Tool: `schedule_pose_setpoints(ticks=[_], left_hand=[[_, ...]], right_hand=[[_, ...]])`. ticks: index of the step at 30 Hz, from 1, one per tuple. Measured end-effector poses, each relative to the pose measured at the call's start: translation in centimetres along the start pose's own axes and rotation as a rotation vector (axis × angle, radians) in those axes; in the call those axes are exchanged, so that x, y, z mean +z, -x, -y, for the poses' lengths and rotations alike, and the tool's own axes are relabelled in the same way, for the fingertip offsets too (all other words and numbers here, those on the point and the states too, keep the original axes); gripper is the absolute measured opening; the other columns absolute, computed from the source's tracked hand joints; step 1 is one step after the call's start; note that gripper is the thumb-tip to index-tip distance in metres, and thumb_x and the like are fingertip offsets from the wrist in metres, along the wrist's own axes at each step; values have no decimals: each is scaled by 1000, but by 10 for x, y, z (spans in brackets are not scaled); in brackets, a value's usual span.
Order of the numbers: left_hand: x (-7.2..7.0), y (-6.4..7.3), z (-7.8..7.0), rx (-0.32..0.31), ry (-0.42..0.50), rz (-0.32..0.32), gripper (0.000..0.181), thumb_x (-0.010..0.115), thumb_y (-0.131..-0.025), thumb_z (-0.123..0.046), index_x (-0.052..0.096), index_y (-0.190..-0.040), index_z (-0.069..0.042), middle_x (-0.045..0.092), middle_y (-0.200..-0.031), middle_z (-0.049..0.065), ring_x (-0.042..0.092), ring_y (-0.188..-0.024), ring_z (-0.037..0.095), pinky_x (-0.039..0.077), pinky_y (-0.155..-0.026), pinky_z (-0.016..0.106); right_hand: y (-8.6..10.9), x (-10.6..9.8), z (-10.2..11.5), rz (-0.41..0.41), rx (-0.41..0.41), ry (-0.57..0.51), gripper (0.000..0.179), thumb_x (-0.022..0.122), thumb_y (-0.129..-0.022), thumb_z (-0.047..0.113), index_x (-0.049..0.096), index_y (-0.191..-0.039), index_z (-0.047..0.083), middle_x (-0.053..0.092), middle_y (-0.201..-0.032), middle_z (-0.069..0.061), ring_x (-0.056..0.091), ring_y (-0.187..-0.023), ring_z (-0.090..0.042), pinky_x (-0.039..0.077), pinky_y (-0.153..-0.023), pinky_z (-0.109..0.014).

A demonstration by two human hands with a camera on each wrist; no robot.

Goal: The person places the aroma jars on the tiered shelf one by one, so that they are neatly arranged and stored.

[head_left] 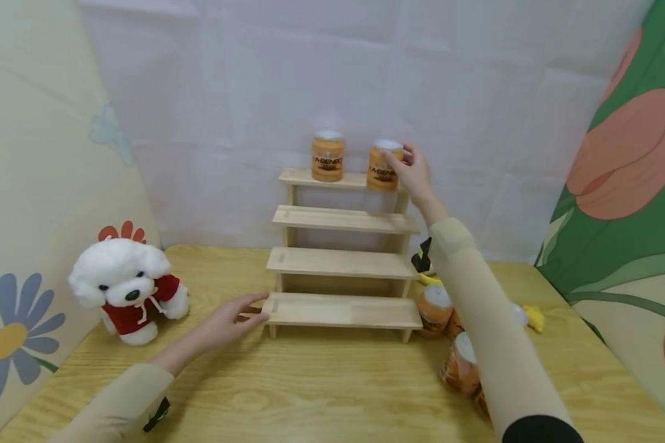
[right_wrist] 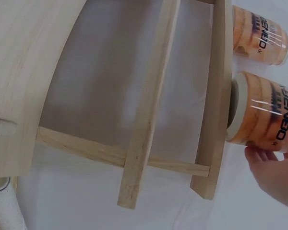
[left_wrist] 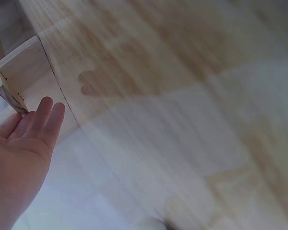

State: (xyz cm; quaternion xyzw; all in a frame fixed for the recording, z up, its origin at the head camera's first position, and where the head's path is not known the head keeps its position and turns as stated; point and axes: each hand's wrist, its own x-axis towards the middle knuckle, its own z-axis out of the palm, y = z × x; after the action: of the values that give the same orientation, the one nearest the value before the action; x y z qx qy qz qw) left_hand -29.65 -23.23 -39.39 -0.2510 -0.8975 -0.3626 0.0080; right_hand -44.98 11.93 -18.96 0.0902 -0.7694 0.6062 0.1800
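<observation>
A stepped wooden display stand (head_left: 343,261) with narrow shelves is against the back wall. My right hand (head_left: 412,172) grips an orange can (head_left: 384,166) with a pale lid by its right side, at the right part of the top shelf. In the right wrist view, this can (right_wrist: 266,112) has its pale base right at the shelf edge. Another orange can (head_left: 328,157) stands upright to its left. My left hand (head_left: 229,320) holds the left end of the lowest shelf between thumb and fingers; other fingertips (left_wrist: 57,108) extend past the board in the left wrist view.
Several more orange cans (head_left: 435,311) stand right of the display stand, partly hidden by my right sleeve (head_left: 493,320). Behind them lies a small yellow object (head_left: 534,319). A white plush dog (head_left: 124,277) in red sits at the table's left. Painted panels flank the wooden table (head_left: 310,387).
</observation>
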Motion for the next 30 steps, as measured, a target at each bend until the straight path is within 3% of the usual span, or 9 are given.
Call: schedule_pose_setpoints(ticks=[6, 11, 15, 19, 30], left_hand=[[1, 0, 0, -1, 9, 4, 57, 54, -96, -32, 42, -138, 3, 44, -139, 25, 57, -114, 38, 52, -89, 43], [0, 1, -2, 8, 18, 5, 55, 54, -96, -30, 42, -138, 4, 44, -139, 26, 57, -113, 38, 53, -89, 43], [-1, 2, -2, 22, 13, 6, 54, 54, -97, -27, 41, -138, 6, 44, -138, 28, 57, -113, 39, 53, -88, 44], [-3, 1, -3, 7, 20, 11, 56, 54, -96, -30, 41, -139, 4, 43, -139, 27, 57, -114, 38, 52, -89, 44], [-5, 4, 0, -7, 13, 18, 57, 53, -97, -30, 40, -139, 5, 43, -139, 28, 56, -114, 40, 51, -90, 46]], right_hand=[[-3, 6, -4, -15, 15, 102, 66, 60, -91, 40, 35, -146, 14, 52, -132, -15, 52, -122, -25, 45, -101, -33], [-2, 6, -3, 36, 3, 171, 67, 55, -93, 44, 31, -148, 14, 52, -134, -16, 51, -124, -25, 44, -102, -33], [3, 2, -5, 81, 10, 175, 71, 58, -91, 43, 29, -148, 12, 47, -140, -16, 46, -129, -27, 41, -106, -36], [9, -4, -13, 65, 7, 158, 74, 64, -88, 40, 32, -146, 8, 48, -138, -15, 47, -127, -26, 42, -105, -35], [19, 0, -27, 60, -61, 132, 59, 73, -83, 25, 47, -127, -5, 56, -126, -21, 56, -115, -31, 47, -99, -34]])
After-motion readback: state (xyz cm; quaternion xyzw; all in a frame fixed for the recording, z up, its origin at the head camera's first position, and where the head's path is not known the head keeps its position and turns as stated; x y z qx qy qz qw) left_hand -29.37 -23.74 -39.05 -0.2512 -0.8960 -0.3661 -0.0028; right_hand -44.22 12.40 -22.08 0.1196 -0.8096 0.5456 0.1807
